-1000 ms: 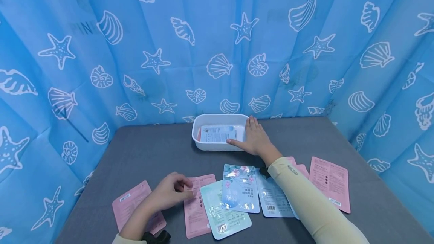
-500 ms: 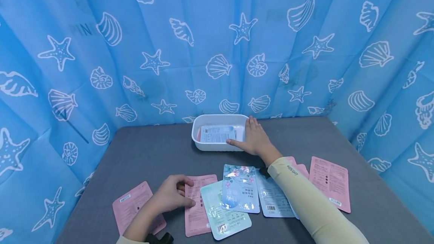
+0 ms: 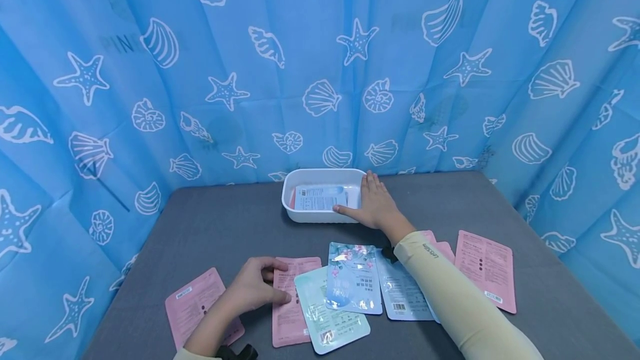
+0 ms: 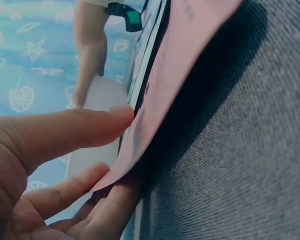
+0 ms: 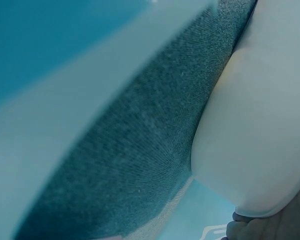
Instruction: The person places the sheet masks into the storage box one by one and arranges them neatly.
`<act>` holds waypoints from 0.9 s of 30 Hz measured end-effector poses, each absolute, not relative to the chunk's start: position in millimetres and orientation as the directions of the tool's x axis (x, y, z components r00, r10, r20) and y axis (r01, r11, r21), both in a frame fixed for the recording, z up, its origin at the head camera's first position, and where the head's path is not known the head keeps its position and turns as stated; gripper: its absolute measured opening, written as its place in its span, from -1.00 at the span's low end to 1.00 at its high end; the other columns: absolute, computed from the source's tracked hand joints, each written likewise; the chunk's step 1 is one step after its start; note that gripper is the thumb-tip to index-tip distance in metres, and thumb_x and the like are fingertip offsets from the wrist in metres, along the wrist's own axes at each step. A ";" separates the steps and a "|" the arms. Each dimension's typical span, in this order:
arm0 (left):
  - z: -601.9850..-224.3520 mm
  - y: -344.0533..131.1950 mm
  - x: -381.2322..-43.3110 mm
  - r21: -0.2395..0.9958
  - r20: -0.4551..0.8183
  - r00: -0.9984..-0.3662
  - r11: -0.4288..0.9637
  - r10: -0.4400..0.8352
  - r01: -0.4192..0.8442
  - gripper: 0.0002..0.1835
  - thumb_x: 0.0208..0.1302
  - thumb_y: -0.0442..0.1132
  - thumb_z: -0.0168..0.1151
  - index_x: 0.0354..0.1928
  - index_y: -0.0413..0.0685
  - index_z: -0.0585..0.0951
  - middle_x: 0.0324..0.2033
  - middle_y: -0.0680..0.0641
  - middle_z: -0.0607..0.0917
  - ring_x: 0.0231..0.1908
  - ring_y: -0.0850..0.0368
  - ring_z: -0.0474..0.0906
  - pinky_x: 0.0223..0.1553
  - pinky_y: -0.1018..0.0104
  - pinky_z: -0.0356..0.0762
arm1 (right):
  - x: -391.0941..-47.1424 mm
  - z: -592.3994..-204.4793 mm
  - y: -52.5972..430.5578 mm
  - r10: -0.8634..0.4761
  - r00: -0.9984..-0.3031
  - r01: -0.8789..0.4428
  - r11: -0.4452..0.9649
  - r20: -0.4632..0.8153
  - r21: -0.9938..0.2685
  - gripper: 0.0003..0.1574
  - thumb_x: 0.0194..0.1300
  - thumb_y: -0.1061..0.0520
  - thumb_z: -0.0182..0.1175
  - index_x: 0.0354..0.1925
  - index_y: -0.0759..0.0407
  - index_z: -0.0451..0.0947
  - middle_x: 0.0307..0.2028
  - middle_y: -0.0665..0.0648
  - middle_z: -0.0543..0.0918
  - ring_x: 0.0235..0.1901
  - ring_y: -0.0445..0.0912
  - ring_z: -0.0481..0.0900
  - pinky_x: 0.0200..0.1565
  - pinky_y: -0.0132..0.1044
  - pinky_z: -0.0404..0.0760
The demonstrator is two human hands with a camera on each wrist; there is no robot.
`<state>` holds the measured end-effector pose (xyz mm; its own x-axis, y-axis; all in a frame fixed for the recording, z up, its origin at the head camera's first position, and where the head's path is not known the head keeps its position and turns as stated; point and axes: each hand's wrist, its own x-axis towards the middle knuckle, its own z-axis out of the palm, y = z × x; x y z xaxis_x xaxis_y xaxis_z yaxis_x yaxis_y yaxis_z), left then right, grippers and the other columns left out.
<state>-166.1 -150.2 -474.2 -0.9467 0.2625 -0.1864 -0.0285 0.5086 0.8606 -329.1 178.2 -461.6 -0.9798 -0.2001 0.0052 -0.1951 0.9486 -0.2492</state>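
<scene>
My left hand (image 3: 256, 285) pinches the left edge of a pink face mask packet (image 3: 291, 321). In the left wrist view the thumb lies on top of the pink packet (image 4: 172, 65), fingers are under its edge, and that edge bends up off the cloth. My right hand (image 3: 376, 204) rests on the right end of a white plastic bin (image 3: 320, 216), fingers straight along the side and thumb over the near rim. Inside the bin lie a light blue packet (image 3: 317, 199) and a pink one beneath it. The right wrist view shows the bin's outer wall (image 5: 255, 120).
A green packet (image 3: 332, 315) overlaps the pinched one, with a flowered blue packet (image 3: 354, 279) upon it. More packets lie around: light blue (image 3: 405, 293), pink at far right (image 3: 485, 271), pink at left (image 3: 192, 304). A blue shell-print curtain (image 3: 320, 71) surrounds the grey table (image 3: 225, 221).
My left hand has moved slightly right and its fingers have gone under the pink packet's edge, pinching it. The right hand has stayed on the bin.
</scene>
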 end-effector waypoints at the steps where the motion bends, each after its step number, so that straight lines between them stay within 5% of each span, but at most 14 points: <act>1: -473.8 -149.7 -166.0 0.863 -0.187 -0.947 0.504 0.261 -0.032 -0.38 -0.08 -0.28 0.74 0.12 -0.08 0.73 -0.05 -0.09 0.72 -0.15 0.10 0.67 -0.22 0.25 0.71 | -329.1 -461.5 178.1 -0.199 -0.980 -0.194 0.949 0.006 -0.250 0.75 0.18 -0.86 -0.07 0.68 0.39 -0.35 0.72 0.37 -0.31 0.71 0.28 -0.29 0.68 0.18 -0.14; 27: -469.6 -159.4 -168.3 0.904 -0.192 -0.951 0.420 0.243 -0.075 -0.28 -0.02 -0.26 0.73 0.26 -0.05 0.66 0.03 -0.12 0.75 -0.14 0.09 0.75 -0.26 0.21 0.73 | -328.0 -459.3 177.5 -0.196 -0.981 -0.191 0.953 0.002 -0.234 0.73 0.19 -0.85 -0.06 0.68 0.40 -0.31 0.71 0.38 -0.29 0.71 0.27 -0.28 0.69 0.16 -0.13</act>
<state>-168.3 -159.4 -469.6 -0.9509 0.2429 -0.1919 -0.0753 0.4198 0.9045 -328.0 177.5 -459.3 -0.9807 -0.1956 0.0023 -0.1907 0.9533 -0.2340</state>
